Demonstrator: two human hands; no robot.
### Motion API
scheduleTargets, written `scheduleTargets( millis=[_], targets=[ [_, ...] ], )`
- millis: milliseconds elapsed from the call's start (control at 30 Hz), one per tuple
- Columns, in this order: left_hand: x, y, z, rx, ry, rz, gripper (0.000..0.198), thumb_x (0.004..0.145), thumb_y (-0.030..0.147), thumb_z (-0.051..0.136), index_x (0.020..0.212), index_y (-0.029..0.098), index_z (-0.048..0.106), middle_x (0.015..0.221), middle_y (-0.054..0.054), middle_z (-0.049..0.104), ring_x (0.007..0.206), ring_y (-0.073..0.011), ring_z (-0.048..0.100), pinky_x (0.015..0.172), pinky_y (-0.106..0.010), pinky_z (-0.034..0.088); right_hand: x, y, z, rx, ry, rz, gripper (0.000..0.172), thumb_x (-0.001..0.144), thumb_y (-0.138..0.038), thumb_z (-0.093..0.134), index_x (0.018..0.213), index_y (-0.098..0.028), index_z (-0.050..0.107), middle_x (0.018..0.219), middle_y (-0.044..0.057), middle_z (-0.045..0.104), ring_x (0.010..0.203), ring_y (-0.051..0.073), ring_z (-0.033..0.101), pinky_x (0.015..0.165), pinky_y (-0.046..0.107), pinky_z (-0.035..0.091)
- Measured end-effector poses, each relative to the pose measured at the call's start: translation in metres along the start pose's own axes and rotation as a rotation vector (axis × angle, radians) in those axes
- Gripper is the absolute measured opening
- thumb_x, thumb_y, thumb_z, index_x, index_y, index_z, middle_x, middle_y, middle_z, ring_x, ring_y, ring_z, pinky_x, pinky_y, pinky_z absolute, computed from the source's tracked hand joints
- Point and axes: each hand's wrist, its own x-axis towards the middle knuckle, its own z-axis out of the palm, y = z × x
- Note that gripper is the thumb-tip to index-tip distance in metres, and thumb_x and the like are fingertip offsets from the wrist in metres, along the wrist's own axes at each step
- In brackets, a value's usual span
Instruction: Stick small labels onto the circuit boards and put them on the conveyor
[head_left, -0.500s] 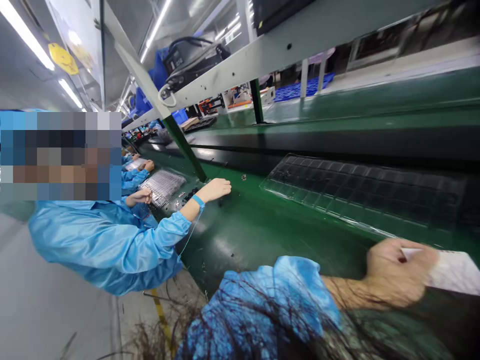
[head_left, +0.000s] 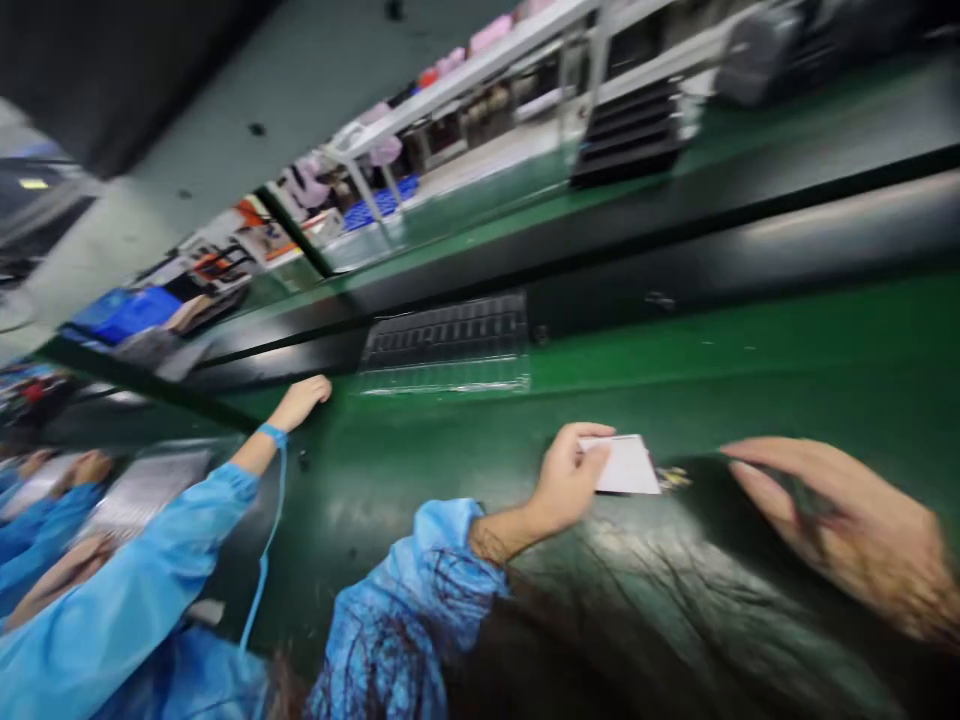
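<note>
Between the thumb and fingers of my left hand (head_left: 574, 480) is a flat white card (head_left: 630, 464), held just above the green work surface. Small yellowish and dark parts (head_left: 673, 477) lie at the card's right edge, too blurred to name. To the right of them is my right hand (head_left: 847, 515), thumb and fingers apart, with nothing seen between them. A clear plastic tray (head_left: 450, 388) with rows of compartments rests farther back, left of my left hand.
At the left, a co-worker's arm with a blue wrist strap (head_left: 273, 435) reaches over the green bench (head_left: 420, 450). Another clear tray (head_left: 150, 485) lies by the co-workers' hands. A green post (head_left: 150, 385) and a grey beam (head_left: 247, 130) cross the upper left.
My view has swung to the right and blurred. My right hand has come into view. The co-worker's hand and the clear tray now appear farther left. My left hand still holds the card.
</note>
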Motion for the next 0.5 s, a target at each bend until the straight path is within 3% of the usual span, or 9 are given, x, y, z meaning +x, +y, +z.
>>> scheduleTargets(
  millis=[100,167,300,500],
  targets=[
    [-0.007,-0.01,-0.001,0.037,-0.095,0.017,0.02,0.101,0.028,0.076,0.113,0.031,0.092,0.089,0.008,0.084,0.089,-0.022,0.08,0.085,-0.037,0.057,-0.009,0.002,-0.006,0.039,-0.003,-0.038,0.012,0.114,-0.038,0.083,0.108,-0.036,0.093,0.104,0.007,0.096,0.092,0.03,0.095,0.089,0.044,0.081],
    [-0.012,-0.016,-0.001,0.073,-0.133,0.037,0.012,0.095,0.036,0.084,0.103,0.028,0.09,0.086,0.004,0.084,0.082,-0.0229,0.075,0.081,-0.038,0.057,-0.014,-0.002,-0.003,0.033,-0.001,-0.039,0.013,0.115,-0.034,0.08,0.115,-0.037,0.093,0.108,0.005,0.097,0.095,0.029,0.096,0.088,0.041,0.081],
    [-0.019,-0.02,-0.001,0.147,-0.178,0.076,0.027,0.086,0.051,0.096,0.093,0.026,0.09,0.08,-0.003,0.083,0.072,-0.0237,0.069,0.072,-0.037,0.057,-0.031,-0.019,0.008,0.117,-0.09,-0.059,0.023,0.113,-0.033,0.085,0.134,-0.039,0.094,0.117,0.004,0.098,0.094,0.03,0.096,0.086,0.042,0.083],
    [-0.024,-0.016,-0.006,0.212,-0.238,0.113,0.036,0.091,0.062,0.092,0.093,0.026,0.093,0.087,-0.009,0.091,0.08,-0.0297,0.08,0.077,-0.041,0.067,-0.045,-0.031,0.016,0.155,-0.158,-0.033,0.029,0.113,-0.017,0.082,0.128,-0.038,0.095,0.108,-0.001,0.098,0.087,0.026,0.095,0.08,0.035,0.08]
  ],
)
